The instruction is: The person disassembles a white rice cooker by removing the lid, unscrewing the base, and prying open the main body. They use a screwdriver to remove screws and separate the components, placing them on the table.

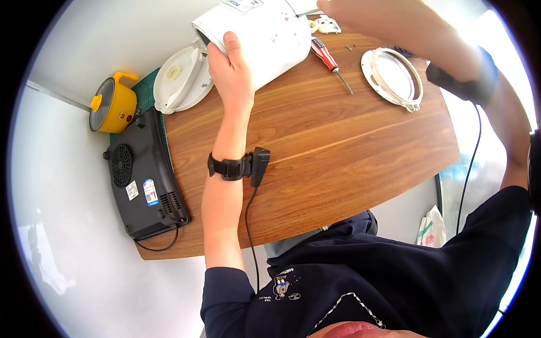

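A white cylindrical appliance housing (282, 42) with small floral prints lies tilted on its side at the table's far edge. My left hand (232, 73) is closed around its open rim, thumb on the outer wall. At the far end of the housing, my right hand (352, 12) pinches a thin grey rod (307, 12) that touches the wall there; the frame's upper edge cuts off part of this hand, and I cannot tell what tool the rod belongs to. Just right of the housing lies a red-and-white-handled screwdriver (325, 55).
A hinged white lid (183, 79) sits left of the housing. To the right are a white ring-shaped part (393, 79), small screws (349, 47) and a white plastic piece (328, 24). A black induction cooker (143, 174) and yellow electric pot (115, 101) line the left side.
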Action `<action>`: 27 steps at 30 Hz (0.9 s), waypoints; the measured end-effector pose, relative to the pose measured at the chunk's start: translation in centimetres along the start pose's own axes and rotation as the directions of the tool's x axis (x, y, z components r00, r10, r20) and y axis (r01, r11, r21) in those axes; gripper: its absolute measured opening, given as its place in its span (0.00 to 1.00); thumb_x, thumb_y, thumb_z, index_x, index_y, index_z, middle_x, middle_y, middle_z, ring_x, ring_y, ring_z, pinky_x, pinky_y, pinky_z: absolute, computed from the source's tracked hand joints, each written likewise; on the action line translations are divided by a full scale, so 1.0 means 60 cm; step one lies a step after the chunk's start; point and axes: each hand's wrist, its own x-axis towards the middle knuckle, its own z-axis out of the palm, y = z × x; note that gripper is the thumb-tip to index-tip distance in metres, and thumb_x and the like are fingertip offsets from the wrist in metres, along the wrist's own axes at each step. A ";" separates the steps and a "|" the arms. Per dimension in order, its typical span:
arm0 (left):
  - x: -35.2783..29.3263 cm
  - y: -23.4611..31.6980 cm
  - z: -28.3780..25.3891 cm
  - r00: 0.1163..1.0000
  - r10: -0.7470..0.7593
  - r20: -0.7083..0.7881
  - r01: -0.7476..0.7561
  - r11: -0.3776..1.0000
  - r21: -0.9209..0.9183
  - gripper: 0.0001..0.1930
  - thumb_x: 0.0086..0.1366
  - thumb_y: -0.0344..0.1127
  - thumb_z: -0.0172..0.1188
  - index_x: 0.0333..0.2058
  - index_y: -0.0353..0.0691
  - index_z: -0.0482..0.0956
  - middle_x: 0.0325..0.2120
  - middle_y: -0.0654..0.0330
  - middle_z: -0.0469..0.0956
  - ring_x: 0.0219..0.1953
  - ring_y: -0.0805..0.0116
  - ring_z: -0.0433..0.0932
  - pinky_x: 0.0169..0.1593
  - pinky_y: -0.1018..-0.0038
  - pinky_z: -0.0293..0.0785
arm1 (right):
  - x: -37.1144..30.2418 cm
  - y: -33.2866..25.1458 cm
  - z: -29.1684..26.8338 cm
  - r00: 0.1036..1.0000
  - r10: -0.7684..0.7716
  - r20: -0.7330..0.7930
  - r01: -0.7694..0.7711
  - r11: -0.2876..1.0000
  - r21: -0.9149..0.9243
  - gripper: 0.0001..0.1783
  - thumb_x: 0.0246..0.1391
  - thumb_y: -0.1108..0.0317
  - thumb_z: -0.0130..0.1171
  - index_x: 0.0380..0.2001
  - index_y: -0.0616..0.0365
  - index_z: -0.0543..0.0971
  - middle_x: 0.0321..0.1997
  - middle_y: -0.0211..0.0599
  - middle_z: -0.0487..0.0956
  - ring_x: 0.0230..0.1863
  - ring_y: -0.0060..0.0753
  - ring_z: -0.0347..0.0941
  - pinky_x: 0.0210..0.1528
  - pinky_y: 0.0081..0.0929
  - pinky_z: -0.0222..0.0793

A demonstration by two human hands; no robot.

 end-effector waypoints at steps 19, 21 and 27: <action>-0.010 0.015 0.045 0.998 0.051 -0.026 -0.052 0.999 -0.009 0.26 0.79 0.54 0.47 0.35 0.30 0.67 0.32 0.57 0.71 0.34 0.72 0.69 0.42 0.70 0.70 | 0.028 -0.144 -0.026 0.965 0.207 0.162 -0.137 0.923 -0.360 0.04 0.49 0.69 0.66 0.27 0.57 0.86 0.26 0.39 0.83 0.30 0.39 0.82 0.31 0.31 0.77; -0.017 0.029 0.052 0.997 0.073 -0.035 -0.072 0.997 0.017 0.25 0.79 0.51 0.46 0.35 0.30 0.65 0.31 0.51 0.73 0.35 0.64 0.72 0.41 0.65 0.71 | 0.061 -0.161 -0.032 0.942 0.106 0.319 0.064 0.875 -0.480 0.05 0.51 0.70 0.64 0.32 0.56 0.82 0.21 0.34 0.78 0.25 0.33 0.77 0.22 0.30 0.74; -0.009 -0.002 0.059 1.000 0.007 -0.003 -0.007 0.999 -0.050 0.23 0.78 0.48 0.47 0.37 0.29 0.64 0.31 0.49 0.75 0.36 0.57 0.76 0.42 0.60 0.73 | 0.132 -0.226 -0.010 0.894 0.385 0.229 -0.040 0.577 -0.816 0.48 0.55 0.77 0.51 0.73 0.51 0.37 0.17 0.36 0.72 0.12 0.31 0.68 0.10 0.22 0.67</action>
